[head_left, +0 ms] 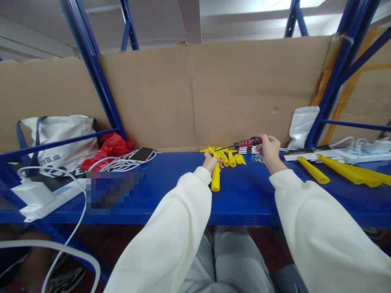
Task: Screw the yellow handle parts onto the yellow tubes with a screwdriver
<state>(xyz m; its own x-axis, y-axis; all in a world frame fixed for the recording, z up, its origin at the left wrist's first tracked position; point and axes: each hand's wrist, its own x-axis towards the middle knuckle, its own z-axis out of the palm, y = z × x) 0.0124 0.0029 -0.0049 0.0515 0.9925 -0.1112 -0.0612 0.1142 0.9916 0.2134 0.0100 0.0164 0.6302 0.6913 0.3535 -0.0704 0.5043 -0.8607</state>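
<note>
My left hand (210,162) is closed around a yellow tube (215,181), whose open end points toward me over the blue shelf (177,191). In my right hand (269,149) is a screwdriver with a red and black handle (248,142). Its thin shaft runs left toward the top of the tube, but I cannot tell whether the tip touches it. Just beyond my left hand lie several yellow cones and pointed pieces (232,159). A stack of black-and-white strips (247,150) sits behind the screwdriver.
Longer yellow tubes (314,171) lie at the right, near a white power strip (362,156). A white pouch (302,126) leans by the right post. Leftward are a phone (142,154), coiled white cable, a red bag (110,148), a tote (67,138) and another power strip (58,201). Cardboard (232,89) walls the back.
</note>
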